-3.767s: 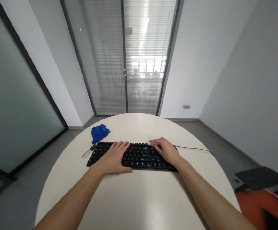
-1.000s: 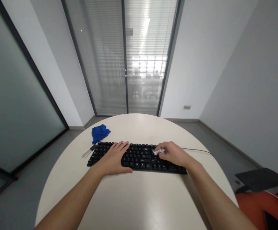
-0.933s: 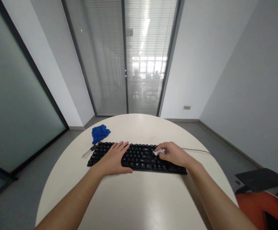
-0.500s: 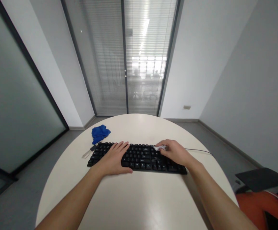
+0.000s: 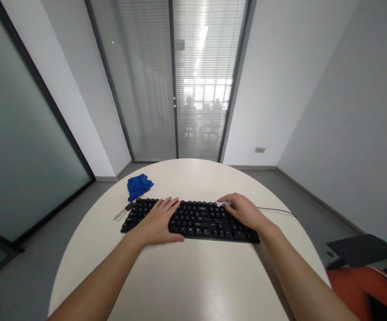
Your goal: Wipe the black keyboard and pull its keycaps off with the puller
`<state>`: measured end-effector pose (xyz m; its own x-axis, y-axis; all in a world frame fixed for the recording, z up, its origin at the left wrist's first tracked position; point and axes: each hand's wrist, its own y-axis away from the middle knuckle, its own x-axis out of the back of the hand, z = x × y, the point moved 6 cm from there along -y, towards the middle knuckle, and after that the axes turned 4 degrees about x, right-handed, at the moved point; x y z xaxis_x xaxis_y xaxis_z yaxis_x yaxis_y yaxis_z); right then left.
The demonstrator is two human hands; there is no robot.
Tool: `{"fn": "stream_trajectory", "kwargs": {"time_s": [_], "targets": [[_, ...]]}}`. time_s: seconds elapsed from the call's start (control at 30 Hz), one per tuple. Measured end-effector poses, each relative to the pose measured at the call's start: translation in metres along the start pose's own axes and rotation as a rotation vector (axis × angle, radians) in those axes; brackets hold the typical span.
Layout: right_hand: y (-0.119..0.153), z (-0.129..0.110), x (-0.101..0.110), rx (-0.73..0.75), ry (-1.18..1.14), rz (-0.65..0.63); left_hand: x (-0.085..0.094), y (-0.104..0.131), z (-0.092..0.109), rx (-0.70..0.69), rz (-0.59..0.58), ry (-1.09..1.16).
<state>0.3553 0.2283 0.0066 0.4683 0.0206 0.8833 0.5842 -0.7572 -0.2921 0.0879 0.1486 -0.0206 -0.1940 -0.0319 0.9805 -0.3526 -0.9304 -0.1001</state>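
Observation:
A black keyboard (image 5: 198, 223) lies across the round cream table. My left hand (image 5: 160, 223) rests flat on its left part, fingers spread over the keys and thumb along the front edge. Over the keyboard's upper right part, my right hand (image 5: 243, 209) pinches a small white wipe (image 5: 223, 203) between thumb and fingers. The wipe is partly hidden by the fingers and touches the back edge of the keys.
A crumpled blue cloth (image 5: 139, 186) lies behind the keyboard's left end. Beside that end is a tool with a dark handle and metal prongs (image 5: 121, 213). A cable (image 5: 276, 209) runs off rightward. An orange chair (image 5: 353, 285) stands at the lower right.
My right hand has shifted slightly up and away from me with the white wipe, uncovering more keys below it. My left hand has stayed in place.

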Motion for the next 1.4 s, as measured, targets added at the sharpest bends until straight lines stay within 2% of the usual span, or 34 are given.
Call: {"fn": "stream_trajectory", "kwargs": {"time_s": [0.6, 1.4], "targets": [[0.001, -0.001, 0.004, -0.078, -0.011, -0.046, 0.000, 0.000, 0.000, 0.017, -0.014, -0.003], [0.001, -0.012, 0.006, -0.039, 0.052, -0.082, -0.003, 0.000, -0.003, 0.002, 0.000, 0.011]]}}
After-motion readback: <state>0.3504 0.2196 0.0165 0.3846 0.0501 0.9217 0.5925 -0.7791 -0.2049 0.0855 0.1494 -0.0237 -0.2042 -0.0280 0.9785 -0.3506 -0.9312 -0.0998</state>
